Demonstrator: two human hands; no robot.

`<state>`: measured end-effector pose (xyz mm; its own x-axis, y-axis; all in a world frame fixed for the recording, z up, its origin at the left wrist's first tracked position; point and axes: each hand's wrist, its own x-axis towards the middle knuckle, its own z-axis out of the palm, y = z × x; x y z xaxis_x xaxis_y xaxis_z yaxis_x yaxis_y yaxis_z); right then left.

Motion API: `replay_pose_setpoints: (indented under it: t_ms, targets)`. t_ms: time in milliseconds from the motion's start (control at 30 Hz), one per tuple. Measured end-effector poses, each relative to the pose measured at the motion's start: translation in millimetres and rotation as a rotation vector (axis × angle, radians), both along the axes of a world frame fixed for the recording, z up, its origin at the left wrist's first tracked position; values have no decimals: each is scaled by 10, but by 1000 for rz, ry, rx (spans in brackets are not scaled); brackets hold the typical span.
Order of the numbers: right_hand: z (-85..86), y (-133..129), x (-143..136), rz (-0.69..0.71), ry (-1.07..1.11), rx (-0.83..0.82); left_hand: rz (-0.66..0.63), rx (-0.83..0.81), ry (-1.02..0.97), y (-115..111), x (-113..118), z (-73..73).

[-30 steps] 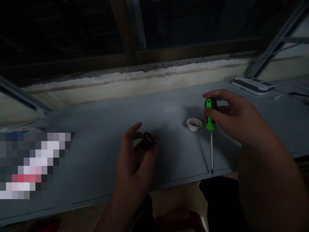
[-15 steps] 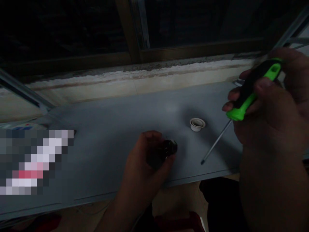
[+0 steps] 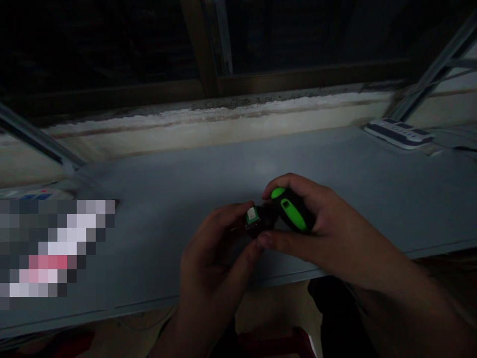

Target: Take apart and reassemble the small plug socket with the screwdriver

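Observation:
Near the table's front edge, my left hand (image 3: 216,263) pinches a small dark object (image 3: 255,221) with a green and white patch on its top. My right hand (image 3: 316,228) is wrapped round a black and green screwdriver handle (image 3: 294,211), and its thumb and fingertips reach the dark object from the right. The two hands meet at the object. The screwdriver's shaft is hidden from view. No white ring-shaped cup shows; the right hand and forearm cover part of the table.
The grey table (image 3: 156,189) runs below a dark window (image 3: 298,35). A white and dark power strip (image 3: 398,134) lies at the back right. At the left are a pixelated area and a whitish item (image 3: 44,194). Something red (image 3: 276,343) is below the front edge.
My right hand has come down and left to my left hand, with the screwdriver turned in it. The dark object's green and white patch now shows. The power strip is uncovered; the white cup is out of sight.

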<state>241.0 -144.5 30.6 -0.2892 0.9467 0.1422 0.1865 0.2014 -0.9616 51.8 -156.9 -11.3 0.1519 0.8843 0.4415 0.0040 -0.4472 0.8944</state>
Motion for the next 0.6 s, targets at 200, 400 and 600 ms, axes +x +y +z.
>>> replay_pose_setpoints:
  t_ms: [200,400,600]
  targets:
    - [-17,72,-27,76,85,-18,-2,-50,28,-1,-10,18]
    - [-62,112,-53,38,69,-48,23,-105,40,-2,-10,34]
    - [-95,121,-53,-2,-24,-7,13,-113,0,-13,11,6]
